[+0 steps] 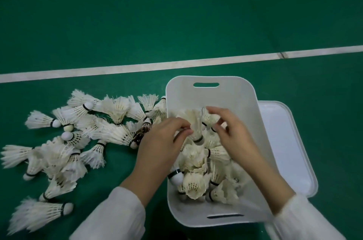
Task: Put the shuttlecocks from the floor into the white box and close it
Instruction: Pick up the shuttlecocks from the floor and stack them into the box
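Green court floor (pixel 176 23) with white boundary lines (pixel 137 67); all items lie on it.

Left hand (pixel 159 145): over the left wall of the white box, thumb and forefinger pinched on the feathers of one shuttlecock (pixel 196 127), which stands cork-down above the pile inside. White sleeve (pixel 117 216) at the wrist.

Right hand (pixel 235 137): over the box interior, fingers curled, fingertips touching the skirt of a second shuttlecock (pixel 209 116) near the far end of the pile. Whether it grips firmly cannot be told. White sleeve on this arm also.

White box (pixel 225 92): open, rounded corners, slot handle in the far wall and another in the near wall. Contents: a loose heap of shuttlecocks (pixel 196 180), white feathers, dark bands at the corks, lying at mixed angles; one cork rests against the left wall.

Lid (pixel 290 141): white, lying flat on the floor just beside the box, right side, partly tucked behind it.

Floor pile (pixel 64 141): many shuttlecocks scattered left of the box, touching and overlapping. One dark-feathered shuttlecock (pixel 142 131) lies among them, close to the left hand.
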The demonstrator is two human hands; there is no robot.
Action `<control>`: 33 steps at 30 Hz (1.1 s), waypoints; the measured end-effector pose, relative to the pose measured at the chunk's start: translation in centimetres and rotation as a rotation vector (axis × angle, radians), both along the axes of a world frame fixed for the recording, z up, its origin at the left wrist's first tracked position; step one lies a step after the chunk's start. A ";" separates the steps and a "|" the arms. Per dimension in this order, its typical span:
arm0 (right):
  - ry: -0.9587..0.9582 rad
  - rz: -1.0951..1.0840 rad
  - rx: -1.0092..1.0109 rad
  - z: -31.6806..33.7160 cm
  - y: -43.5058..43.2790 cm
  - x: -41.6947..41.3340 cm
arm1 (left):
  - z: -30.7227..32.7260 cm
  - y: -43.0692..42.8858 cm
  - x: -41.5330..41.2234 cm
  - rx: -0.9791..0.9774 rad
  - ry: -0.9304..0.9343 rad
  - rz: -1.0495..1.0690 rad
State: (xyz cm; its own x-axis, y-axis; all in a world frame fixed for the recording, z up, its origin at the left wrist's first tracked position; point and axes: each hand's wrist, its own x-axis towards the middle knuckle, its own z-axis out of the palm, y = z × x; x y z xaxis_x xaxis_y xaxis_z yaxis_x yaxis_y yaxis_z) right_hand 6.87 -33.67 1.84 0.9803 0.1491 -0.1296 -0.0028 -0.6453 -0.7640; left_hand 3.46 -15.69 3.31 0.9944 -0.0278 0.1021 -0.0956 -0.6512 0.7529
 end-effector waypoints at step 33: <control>0.194 -0.033 -0.452 -5.8 4.0 5.7 | 0.5 4.5 0.0 -0.040 -0.040 0.181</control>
